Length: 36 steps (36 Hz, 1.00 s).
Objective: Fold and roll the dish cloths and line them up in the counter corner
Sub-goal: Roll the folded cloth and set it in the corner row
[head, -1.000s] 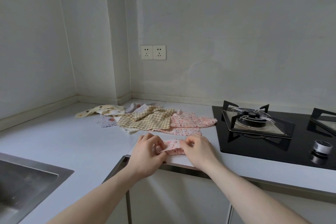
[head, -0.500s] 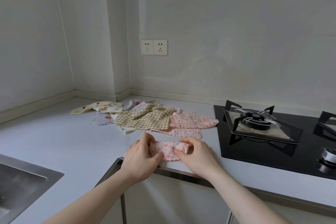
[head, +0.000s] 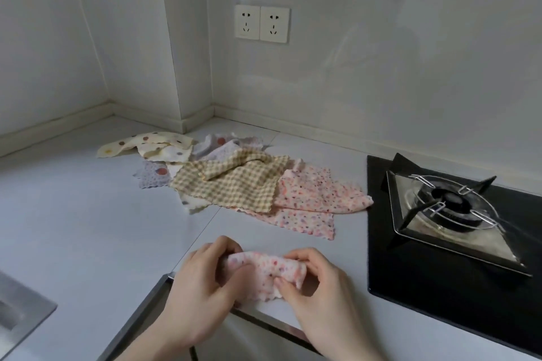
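A small pink floral dish cloth (head: 265, 274), partly rolled, lies near the counter's front edge. My left hand (head: 202, 287) grips its left end and my right hand (head: 316, 287) pinches its right end, fingers curled over the roll. Further back lies a loose pile of cloths: a yellow checked cloth (head: 234, 184) on top, a pink floral cloth (head: 311, 199) to its right, a cream dotted cloth (head: 152, 145) at the left, and a lilac cloth (head: 152, 177) partly hidden beneath. The counter corner (head: 199, 123) is behind the pile.
A black gas hob (head: 440, 243) with a burner (head: 448, 202) fills the right of the white counter (head: 73, 228). A steel sink (head: 20, 313) shows at the lower left. Two wall sockets (head: 262, 23) sit above the corner. The counter's metal front edge (head: 137, 316) runs below my hands.
The view has moved closer to the counter. My hands have rolled the pink cloth further, so it looks thicker and more bunched between them.
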Each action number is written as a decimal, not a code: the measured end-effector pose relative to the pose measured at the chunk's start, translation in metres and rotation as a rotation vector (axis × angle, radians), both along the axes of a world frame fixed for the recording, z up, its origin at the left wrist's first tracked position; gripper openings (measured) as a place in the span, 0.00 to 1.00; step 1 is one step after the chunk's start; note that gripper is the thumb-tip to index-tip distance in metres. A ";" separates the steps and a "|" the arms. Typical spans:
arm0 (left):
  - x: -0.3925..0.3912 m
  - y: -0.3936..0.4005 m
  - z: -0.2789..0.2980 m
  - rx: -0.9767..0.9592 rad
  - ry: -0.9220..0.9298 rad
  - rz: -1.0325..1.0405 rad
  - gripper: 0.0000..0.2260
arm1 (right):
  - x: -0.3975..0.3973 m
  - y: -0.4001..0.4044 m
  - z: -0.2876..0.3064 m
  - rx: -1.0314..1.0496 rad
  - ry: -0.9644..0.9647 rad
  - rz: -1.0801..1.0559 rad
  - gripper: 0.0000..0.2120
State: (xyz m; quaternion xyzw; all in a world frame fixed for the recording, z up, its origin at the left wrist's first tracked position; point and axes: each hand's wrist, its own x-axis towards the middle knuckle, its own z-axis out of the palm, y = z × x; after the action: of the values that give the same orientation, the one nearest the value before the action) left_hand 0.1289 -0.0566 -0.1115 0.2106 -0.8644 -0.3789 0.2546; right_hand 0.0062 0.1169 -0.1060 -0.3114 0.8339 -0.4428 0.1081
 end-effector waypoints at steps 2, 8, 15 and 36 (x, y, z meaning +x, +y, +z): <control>-0.003 0.001 0.005 0.052 -0.024 0.035 0.07 | 0.000 -0.001 0.007 -0.034 -0.110 -0.006 0.13; -0.007 0.013 0.037 0.238 -0.239 0.041 0.06 | 0.000 0.006 0.048 0.043 -0.388 -0.009 0.07; 0.016 0.046 0.146 0.503 -0.310 -0.079 0.06 | 0.022 0.053 0.139 0.137 -0.551 -0.026 0.11; -0.053 0.189 0.322 0.545 -0.327 -0.535 0.08 | 0.045 0.237 0.308 -0.065 -0.363 -0.400 0.08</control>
State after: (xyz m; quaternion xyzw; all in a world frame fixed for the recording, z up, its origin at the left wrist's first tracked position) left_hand 0.0761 0.1327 0.2102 0.0958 -0.7857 -0.6083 -0.0587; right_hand 0.0508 0.3541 0.2024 -0.0591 0.8311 -0.5305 0.1559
